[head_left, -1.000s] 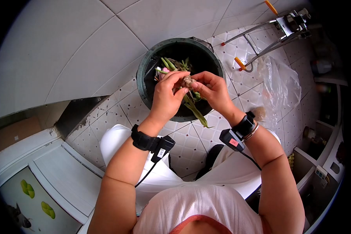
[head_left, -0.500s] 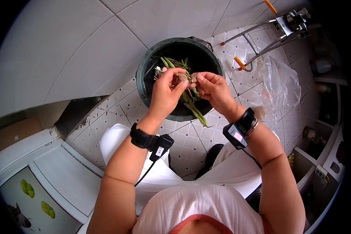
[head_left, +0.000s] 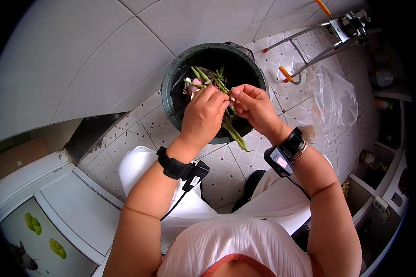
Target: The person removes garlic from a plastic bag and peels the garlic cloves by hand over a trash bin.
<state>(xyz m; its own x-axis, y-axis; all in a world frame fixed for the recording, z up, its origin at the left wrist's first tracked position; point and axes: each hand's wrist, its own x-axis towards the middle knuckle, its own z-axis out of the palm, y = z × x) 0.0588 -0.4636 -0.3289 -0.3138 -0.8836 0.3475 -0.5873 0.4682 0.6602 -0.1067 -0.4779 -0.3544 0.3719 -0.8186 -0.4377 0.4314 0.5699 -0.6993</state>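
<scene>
Above the mouth of the green bin (head_left: pixel 166 94), the right hand (head_left: pixel 259 111) pinches a small brownish piece (head_left: pixel 232 97), perhaps to steady it. The left hand (head_left: pixel 201 115) bends its fingertips against it; whether they also grip something, I cannot tell. This position probably lets loose bits fall among the green stalks (head_left: pixel 202 74). Compared with the earlier frame, the left hand is turned back-up, hiding its pale piece, while the long leaf (head_left: pixel 235 136) hangs over the rim unchanged.
</scene>
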